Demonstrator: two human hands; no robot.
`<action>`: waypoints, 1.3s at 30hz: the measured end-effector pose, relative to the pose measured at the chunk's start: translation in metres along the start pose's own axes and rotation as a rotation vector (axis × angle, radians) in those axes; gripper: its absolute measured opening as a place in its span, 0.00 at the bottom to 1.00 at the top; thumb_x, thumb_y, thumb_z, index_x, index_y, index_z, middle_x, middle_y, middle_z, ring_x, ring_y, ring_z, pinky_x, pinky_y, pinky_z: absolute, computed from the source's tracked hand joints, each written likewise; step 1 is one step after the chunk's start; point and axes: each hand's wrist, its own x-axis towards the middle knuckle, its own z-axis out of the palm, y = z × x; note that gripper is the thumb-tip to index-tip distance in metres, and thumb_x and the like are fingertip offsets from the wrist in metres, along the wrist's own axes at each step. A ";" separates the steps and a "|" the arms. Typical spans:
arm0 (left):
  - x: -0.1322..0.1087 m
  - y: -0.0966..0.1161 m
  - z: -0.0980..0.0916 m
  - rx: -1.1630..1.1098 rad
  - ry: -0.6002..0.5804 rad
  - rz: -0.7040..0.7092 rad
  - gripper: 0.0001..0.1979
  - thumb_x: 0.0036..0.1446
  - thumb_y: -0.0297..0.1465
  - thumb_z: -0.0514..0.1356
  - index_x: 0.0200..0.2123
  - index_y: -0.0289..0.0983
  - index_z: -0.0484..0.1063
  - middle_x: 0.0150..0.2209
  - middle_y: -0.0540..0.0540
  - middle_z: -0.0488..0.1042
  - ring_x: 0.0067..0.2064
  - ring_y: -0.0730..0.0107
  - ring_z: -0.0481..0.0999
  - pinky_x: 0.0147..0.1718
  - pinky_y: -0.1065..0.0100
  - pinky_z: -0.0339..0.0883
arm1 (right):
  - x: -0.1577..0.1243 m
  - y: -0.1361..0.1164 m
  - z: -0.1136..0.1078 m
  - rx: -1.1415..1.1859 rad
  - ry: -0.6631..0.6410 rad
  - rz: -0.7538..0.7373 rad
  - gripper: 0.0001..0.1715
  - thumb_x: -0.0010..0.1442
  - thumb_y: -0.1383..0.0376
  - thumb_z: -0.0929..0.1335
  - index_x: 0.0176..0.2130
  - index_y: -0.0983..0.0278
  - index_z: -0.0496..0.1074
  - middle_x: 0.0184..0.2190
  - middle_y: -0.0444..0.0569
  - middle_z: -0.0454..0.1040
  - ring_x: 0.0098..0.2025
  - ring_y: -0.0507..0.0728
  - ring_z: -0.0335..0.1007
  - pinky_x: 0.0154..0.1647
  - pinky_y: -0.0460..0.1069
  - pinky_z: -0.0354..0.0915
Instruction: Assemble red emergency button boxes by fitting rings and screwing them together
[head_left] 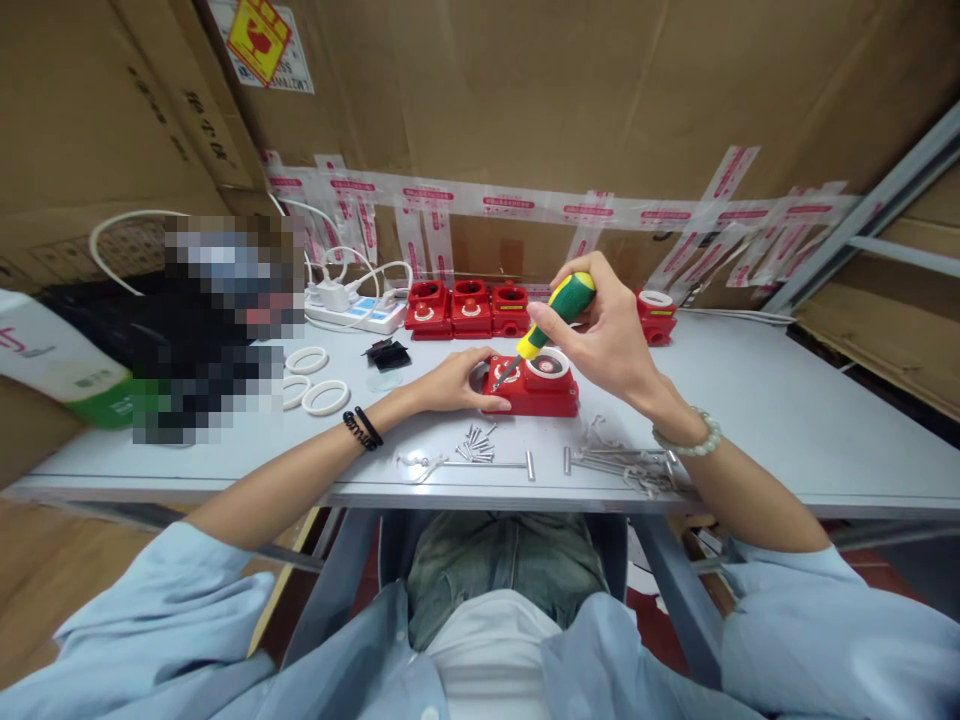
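Brown cardboard sheeting, seamed with printed tape, stands behind a pale, smooth-topped worktable. Near the table's front edge, directly before the person, sits a glossy red rectangular housing with a white-rimmed round opening at its right end and a pale-marked dial area at its left end. Its long axis runs left to right, roughly parallel to the table edge.

Critical relation: the green-and-yellow-handled screwdriver slants across this axis, handle high and to the right, metal shaft descending leftward and toward the person. Its tip meets the housing at the near left corner; whether the tip is seated in a screw head cannot be confirmed at this size.

Right hand: closed around the screwdriver handle, above and beyond the housing's right end. Left hand: gripping the housing's left end, thumb at the near side and fingers at the far side. Of the two, the left hand is nearer to the tip.

Surrounding parts: loose silver screws lie just in front of the housing, beside a T-shaped metal rod. Three white plastic rings lie farther left; three similar red units stand in a row behind.
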 end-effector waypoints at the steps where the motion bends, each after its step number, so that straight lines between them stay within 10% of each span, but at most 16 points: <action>1: 0.000 0.000 0.000 0.007 0.005 -0.001 0.30 0.48 0.50 0.68 0.48 0.38 0.70 0.44 0.44 0.76 0.41 0.59 0.73 0.40 0.62 0.65 | 0.000 0.001 -0.001 -0.005 0.001 0.001 0.16 0.57 0.56 0.72 0.38 0.59 0.63 0.29 0.41 0.66 0.26 0.50 0.61 0.24 0.48 0.65; 13: 0.001 -0.005 0.002 0.030 0.008 0.046 0.31 0.49 0.49 0.67 0.50 0.35 0.69 0.45 0.40 0.76 0.41 0.56 0.74 0.40 0.59 0.67 | 0.021 -0.032 0.019 -0.274 -0.248 -0.133 0.17 0.60 0.63 0.65 0.49 0.61 0.63 0.26 0.40 0.64 0.25 0.50 0.58 0.30 0.48 0.58; 17: -0.001 0.004 -0.004 0.003 0.191 0.195 0.33 0.50 0.48 0.67 0.54 0.36 0.68 0.53 0.38 0.73 0.50 0.52 0.72 0.46 0.57 0.67 | 0.030 -0.043 0.018 -0.130 -0.437 -0.144 0.19 0.57 0.71 0.63 0.49 0.61 0.60 0.31 0.41 0.67 0.26 0.49 0.56 0.30 0.47 0.58; 24: -0.002 0.018 -0.005 -0.158 0.412 0.203 0.13 0.56 0.41 0.66 0.30 0.36 0.75 0.29 0.49 0.78 0.31 0.71 0.70 0.33 0.68 0.62 | 0.028 -0.035 0.025 -0.295 -0.283 -0.070 0.18 0.61 0.61 0.68 0.49 0.62 0.62 0.27 0.41 0.63 0.28 0.51 0.60 0.34 0.50 0.59; 31: -0.005 0.021 -0.009 -0.289 0.295 0.207 0.11 0.57 0.40 0.66 0.36 0.37 0.80 0.36 0.44 0.82 0.37 0.67 0.77 0.37 0.66 0.66 | 0.021 -0.017 0.012 0.100 -0.336 -0.132 0.21 0.59 0.68 0.65 0.53 0.61 0.61 0.38 0.43 0.69 0.34 0.50 0.66 0.38 0.49 0.67; 39: -0.005 0.025 -0.003 -0.269 0.450 0.165 0.15 0.52 0.42 0.69 0.28 0.36 0.75 0.27 0.49 0.77 0.27 0.74 0.67 0.28 0.70 0.59 | 0.013 -0.011 0.019 0.072 -0.219 -0.103 0.26 0.60 0.60 0.68 0.55 0.59 0.60 0.46 0.47 0.69 0.35 0.51 0.66 0.41 0.52 0.71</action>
